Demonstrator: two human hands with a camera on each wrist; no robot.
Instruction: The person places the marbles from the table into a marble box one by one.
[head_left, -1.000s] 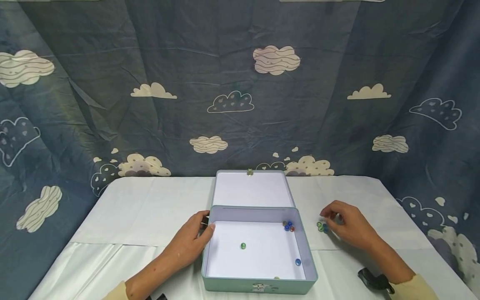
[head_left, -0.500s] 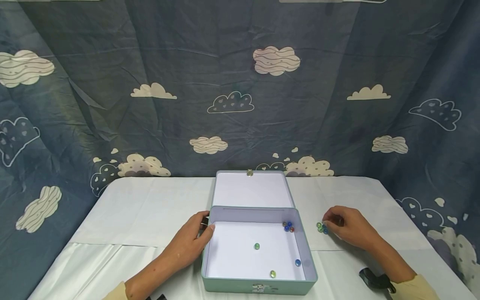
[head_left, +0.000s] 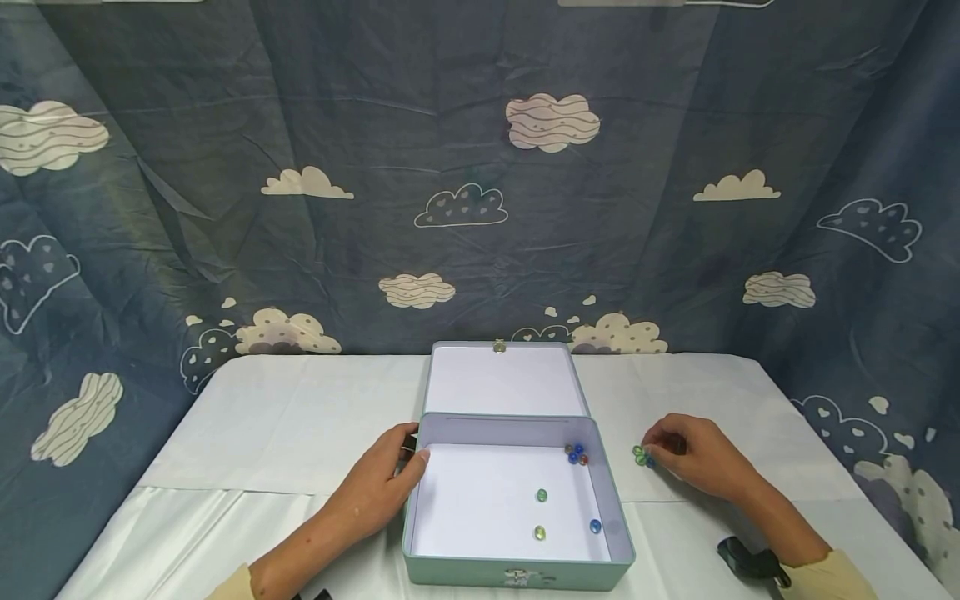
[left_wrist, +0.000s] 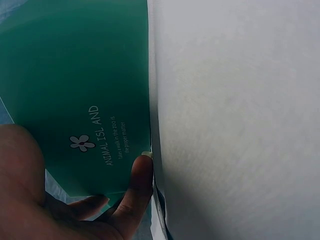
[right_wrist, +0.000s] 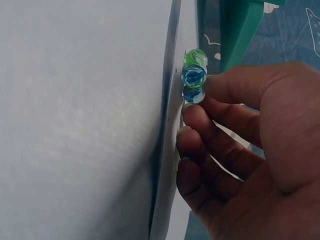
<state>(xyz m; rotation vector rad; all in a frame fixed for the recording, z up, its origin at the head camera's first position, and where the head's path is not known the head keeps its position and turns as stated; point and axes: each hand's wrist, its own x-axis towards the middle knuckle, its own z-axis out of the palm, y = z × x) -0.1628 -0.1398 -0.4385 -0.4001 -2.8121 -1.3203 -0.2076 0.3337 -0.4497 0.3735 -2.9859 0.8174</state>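
Note:
A green tin box (head_left: 517,572) with a white inside stands on the table, its lid (head_left: 502,379) tipped back. My left hand (head_left: 382,475) holds the box's left side, thumb at the rim and fingers along the printed outer wall (left_wrist: 75,90). To the right of the box, my right hand (head_left: 697,450) is at a small cluster of green and blue glass marbles (head_left: 640,455). In the right wrist view, its thumb meets a blue-swirled marble (right_wrist: 194,77), pinched with the index finger partly hidden; the other fingers curl near the cloth.
Inside the box, several marbles (head_left: 574,457) gather near the back right corner. A green marble (head_left: 542,495), a yellow-green marble (head_left: 540,533) and a blue marble (head_left: 596,527) lie apart. White cloth (head_left: 300,417) covers the table; a dark cloud-print curtain (head_left: 480,250) hangs behind.
In the box, the green marble has rolled right and the yellow-green one has come away from the front wall. My right hand has lowered slightly onto the marbles; the left stays put.

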